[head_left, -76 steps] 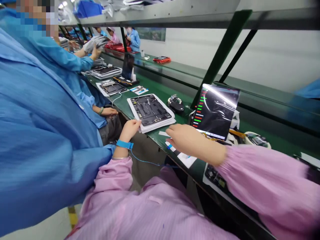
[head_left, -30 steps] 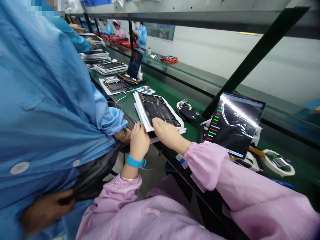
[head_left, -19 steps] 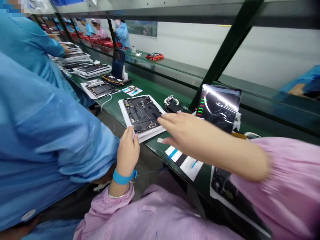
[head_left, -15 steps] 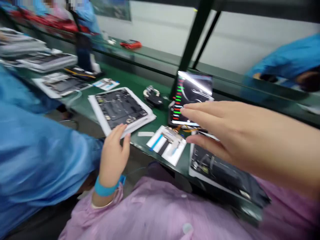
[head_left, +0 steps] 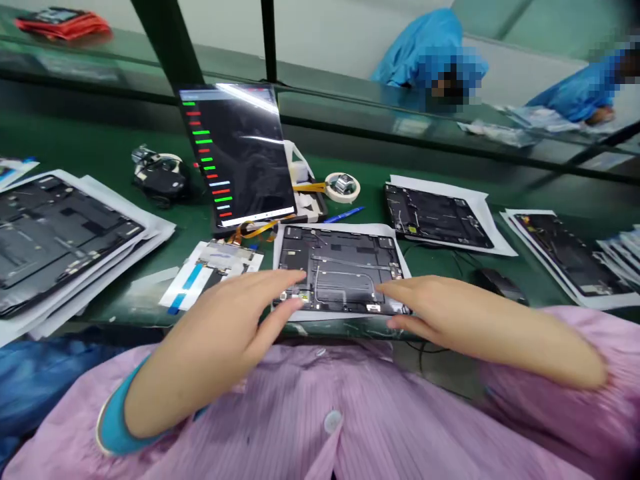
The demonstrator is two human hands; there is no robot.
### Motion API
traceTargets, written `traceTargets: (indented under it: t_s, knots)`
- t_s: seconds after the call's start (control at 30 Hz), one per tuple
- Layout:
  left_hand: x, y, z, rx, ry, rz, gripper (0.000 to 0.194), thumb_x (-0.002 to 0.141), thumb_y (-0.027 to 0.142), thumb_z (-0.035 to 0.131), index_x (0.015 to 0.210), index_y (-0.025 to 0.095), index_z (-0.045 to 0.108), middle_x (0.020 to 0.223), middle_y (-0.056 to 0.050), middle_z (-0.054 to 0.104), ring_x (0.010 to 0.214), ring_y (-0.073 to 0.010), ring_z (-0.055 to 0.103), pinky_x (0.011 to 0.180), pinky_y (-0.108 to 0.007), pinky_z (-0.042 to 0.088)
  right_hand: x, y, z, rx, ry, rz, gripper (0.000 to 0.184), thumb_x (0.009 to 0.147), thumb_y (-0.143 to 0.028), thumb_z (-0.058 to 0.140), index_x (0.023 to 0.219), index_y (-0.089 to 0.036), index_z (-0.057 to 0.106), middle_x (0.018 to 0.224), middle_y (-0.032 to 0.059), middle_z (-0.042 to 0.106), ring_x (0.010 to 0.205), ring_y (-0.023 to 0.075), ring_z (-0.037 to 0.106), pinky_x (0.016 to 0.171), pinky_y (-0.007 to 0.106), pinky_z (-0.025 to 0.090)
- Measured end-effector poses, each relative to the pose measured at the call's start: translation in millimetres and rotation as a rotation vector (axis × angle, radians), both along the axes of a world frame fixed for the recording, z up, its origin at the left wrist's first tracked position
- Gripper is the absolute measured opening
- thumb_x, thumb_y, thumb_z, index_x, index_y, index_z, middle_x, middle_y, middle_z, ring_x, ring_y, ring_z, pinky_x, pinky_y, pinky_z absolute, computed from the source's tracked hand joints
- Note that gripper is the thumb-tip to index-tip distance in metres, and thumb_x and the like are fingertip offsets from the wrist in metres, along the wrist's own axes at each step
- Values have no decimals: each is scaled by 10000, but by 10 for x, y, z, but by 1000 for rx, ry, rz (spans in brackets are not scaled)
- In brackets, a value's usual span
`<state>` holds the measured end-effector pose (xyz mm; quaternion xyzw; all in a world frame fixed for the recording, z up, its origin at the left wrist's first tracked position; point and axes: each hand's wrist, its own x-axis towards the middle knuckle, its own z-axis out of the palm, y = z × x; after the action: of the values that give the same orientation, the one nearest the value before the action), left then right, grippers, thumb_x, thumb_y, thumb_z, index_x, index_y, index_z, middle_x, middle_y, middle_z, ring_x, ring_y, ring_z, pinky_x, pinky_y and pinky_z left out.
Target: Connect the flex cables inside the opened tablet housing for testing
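Observation:
An opened tablet chassis [head_left: 340,267] lies on a white sheet at the near edge of the green bench, straight in front of me. My left hand [head_left: 235,327] reaches in from the lower left, its fingers spread and its fingertips touching the chassis's near left corner. My right hand [head_left: 440,313] comes from the right with fingers apart, touching the near right corner. Neither hand holds anything. A tablet [head_left: 237,157] with red and green bars on its dark screen stands propped just behind the chassis.
A stack of opened chassis on white sheets [head_left: 55,233] lies at the left. Label sheets [head_left: 210,267], a tape roll [head_left: 343,187], a blue pen [head_left: 345,215], a black tool [head_left: 160,177] and more chassis [head_left: 435,217] at right. People in blue coats work across the bench.
My view has swung right, from the left stack to the chassis in front of me. Both hands left the stack and came down onto this chassis's near corners.

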<state>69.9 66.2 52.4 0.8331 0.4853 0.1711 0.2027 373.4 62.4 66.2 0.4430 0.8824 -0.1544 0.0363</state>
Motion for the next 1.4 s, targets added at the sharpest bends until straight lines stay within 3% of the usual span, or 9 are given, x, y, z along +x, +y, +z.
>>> traceTargets:
  t_s: [0.1, 0.2, 0.33, 0.43, 0.7, 0.87, 1.0, 1.17, 1.4]
  knots:
    - [258, 348, 22, -63, 190, -6, 342, 937, 381, 428, 1120, 243, 682, 1061, -45, 724, 925, -251, 675, 815, -364, 527, -125, 259, -293, -84, 80, 19, 146, 906, -210, 661, 1052, -215, 667, 970, 30, 700, 826, 225, 665, 709, 327, 502]
    - [336, 690, -54, -107, 386, 65, 279, 899, 333, 469, 1010, 208, 693, 936, -66, 721, 842, -264, 665, 748, -357, 506, -370, 580, -604, -21, 274, -57, 60, 904, -130, 647, 949, -168, 654, 954, 41, 672, 865, 197, 624, 786, 307, 471]
    - [62, 966, -122, 19, 338, 312, 293, 852, 345, 537, 1060, 175, 654, 973, -90, 696, 884, -265, 641, 758, -349, 489, -597, 837, -928, 9, 398, -178, 170, 816, -134, 753, 882, -152, 597, 900, 46, 612, 854, 196, 568, 758, 299, 438]
    - [-175, 1056, -167, 30, 329, 313, 309, 784, 390, 631, 1000, 170, 653, 945, -88, 679, 881, -261, 620, 770, -347, 483, -604, 892, -1046, -55, 483, -211, 237, 772, -129, 780, 842, -167, 557, 860, 15, 584, 808, 176, 548, 709, 281, 413]
    - [6, 1229, -301, 69, 256, 176, 163, 793, 288, 579, 759, 157, 670, 880, -92, 644, 877, -239, 593, 812, -354, 468, -551, 920, -1021, -211, 637, -224, 168, 813, -92, 693, 819, -176, 547, 790, -25, 587, 669, 133, 513, 628, 255, 373]
    - [170, 1284, -243, -224, 55, -19, 187, 815, 303, 575, 830, 159, 694, 819, -36, 693, 738, -164, 613, 702, -276, 461, -580, 921, -1002, -290, 704, -290, 78, 864, -99, 654, 890, -162, 615, 736, -35, 602, 634, 118, 526, 618, 244, 381]
    - [294, 1262, -358, -514, -73, -150, 215, 819, 283, 586, 921, 149, 720, 787, -27, 717, 667, -134, 636, 642, -234, 479, -579, 913, -999, -257, 690, -280, 71, 867, -110, 671, 821, -161, 650, 779, -23, 633, 643, 108, 524, 643, 239, 379]
    - [337, 1232, -532, -608, -126, -168, 234, 821, 219, 565, 961, 140, 735, 804, -38, 725, 635, -117, 645, 586, -207, 505, -570, 913, -1008, -233, 694, -249, 81, 852, -88, 684, 814, -159, 675, 793, -19, 622, 663, 104, 519, 641, 230, 381]
    - [391, 1185, -578, -673, -182, -66, 169, 803, 194, 601, 875, 122, 736, 656, -26, 693, 573, -133, 658, 546, -213, 513, -573, 911, -1022, -259, 700, -315, 67, 848, -153, 692, 798, -162, 648, 649, -50, 559, 590, 109, 479, 565, 235, 338]
